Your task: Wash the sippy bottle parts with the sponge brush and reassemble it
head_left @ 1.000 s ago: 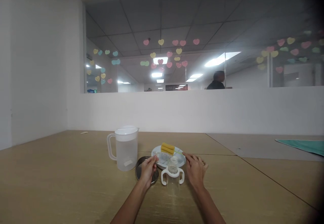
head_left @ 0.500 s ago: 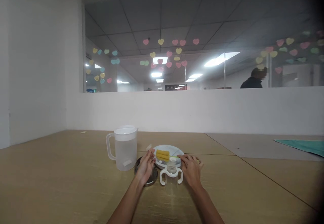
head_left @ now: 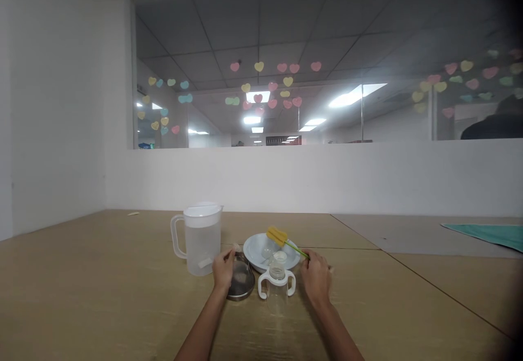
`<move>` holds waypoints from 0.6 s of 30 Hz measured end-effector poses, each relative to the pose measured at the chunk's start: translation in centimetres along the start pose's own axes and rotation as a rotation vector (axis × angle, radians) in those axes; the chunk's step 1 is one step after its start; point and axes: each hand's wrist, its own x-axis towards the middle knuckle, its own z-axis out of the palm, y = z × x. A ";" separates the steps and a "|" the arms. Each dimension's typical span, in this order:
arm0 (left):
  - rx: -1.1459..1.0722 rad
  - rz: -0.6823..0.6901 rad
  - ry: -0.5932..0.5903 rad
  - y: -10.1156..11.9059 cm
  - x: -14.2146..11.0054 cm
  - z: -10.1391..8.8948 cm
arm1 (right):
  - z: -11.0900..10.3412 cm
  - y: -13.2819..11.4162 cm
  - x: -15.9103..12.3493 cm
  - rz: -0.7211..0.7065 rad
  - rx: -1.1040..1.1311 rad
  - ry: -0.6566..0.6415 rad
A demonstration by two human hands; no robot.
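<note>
My right hand is closed around the green handle of a bottle brush, whose yellow sponge head is tilted up over a white bowl. Inside the bowl lie a clear rounded piece and a white ring. My left hand pinches a small translucent piece above a round dark metal tray; its exact kind is too small to tell. Between my hands a clear baby bottle with two white handles stands upright and uncapped in front of the bowl.
A translucent lidded pitcher stands left of the tray. At the right lies a teal cloth, and a small pale scrap is at the far left. A wall with a window rises behind the table; a person shows through the glass.
The brush head has come away from my left hand and swung up over the bowl. My left hand moved left and lower with the small piece. The person behind the glass moved right.
</note>
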 end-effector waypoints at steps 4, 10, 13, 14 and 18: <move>0.207 0.037 -0.044 -0.2 0.3 0.0 | 0.8 0.7 0.2 -0.108 0.034 0.019; 0.477 0.068 -0.141 -0.2 -0.3 0.1 | 1.5 1.1 0.2 -0.173 0.139 0.035; 0.604 0.106 -0.175 0.1 -0.8 -0.1 | 1.5 1.1 0.1 -0.155 0.177 0.014; 0.645 0.123 -0.181 0.2 -1.0 -0.2 | 1.4 1.1 0.1 -0.143 0.185 0.001; 0.769 0.196 -0.169 1.2 -1.7 -0.1 | 1.0 1.0 0.2 -0.091 0.178 -0.043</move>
